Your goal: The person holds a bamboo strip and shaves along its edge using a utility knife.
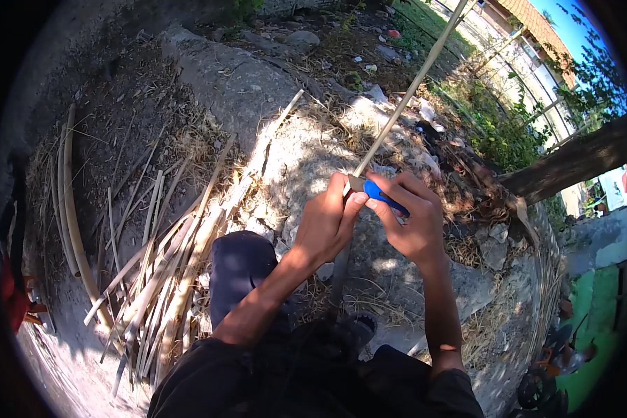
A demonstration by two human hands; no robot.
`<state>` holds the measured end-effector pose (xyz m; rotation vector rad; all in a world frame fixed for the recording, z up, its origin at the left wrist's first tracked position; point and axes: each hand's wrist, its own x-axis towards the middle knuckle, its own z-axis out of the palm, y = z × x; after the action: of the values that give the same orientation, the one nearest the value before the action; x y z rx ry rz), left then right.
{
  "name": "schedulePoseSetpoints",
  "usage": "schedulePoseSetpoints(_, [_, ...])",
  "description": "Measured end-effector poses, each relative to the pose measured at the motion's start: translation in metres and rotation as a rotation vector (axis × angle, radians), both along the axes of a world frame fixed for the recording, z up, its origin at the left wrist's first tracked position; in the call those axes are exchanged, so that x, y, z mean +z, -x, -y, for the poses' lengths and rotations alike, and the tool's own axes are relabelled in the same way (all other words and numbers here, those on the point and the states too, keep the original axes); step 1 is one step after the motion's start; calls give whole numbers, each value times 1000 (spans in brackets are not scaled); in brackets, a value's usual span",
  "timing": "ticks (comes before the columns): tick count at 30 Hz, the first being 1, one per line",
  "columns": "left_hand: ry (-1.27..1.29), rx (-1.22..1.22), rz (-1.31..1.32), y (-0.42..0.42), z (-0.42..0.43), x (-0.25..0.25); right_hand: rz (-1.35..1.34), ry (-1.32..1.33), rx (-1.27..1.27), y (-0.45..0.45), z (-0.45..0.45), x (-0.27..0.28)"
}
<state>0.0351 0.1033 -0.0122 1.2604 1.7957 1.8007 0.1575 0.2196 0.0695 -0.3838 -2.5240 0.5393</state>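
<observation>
Both hands meet near the middle of the head view, above my knees. My left hand [329,221] is closed on the lower end of a long, thin pale stick [404,101], which slants up and away to the right. My right hand [412,216] is closed around a blue-handled tool [385,196]. The tool's short metal end lies against the stick, right beside my left fingertips. Its edge is too small to make out.
A pile of split pale sticks [167,279] lies on the ground at the left, with longer curved strips [68,188] beyond. A concrete slab [223,76] lies ahead. A thick wooden trunk [578,157] crosses at the right. People sit far off at the lower right.
</observation>
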Motion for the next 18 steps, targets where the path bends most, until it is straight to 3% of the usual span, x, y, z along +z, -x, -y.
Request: schedulePoseSetpoints(18, [120, 132, -44, -2, -4, -2, -5, -62, -80, 0, 5, -1])
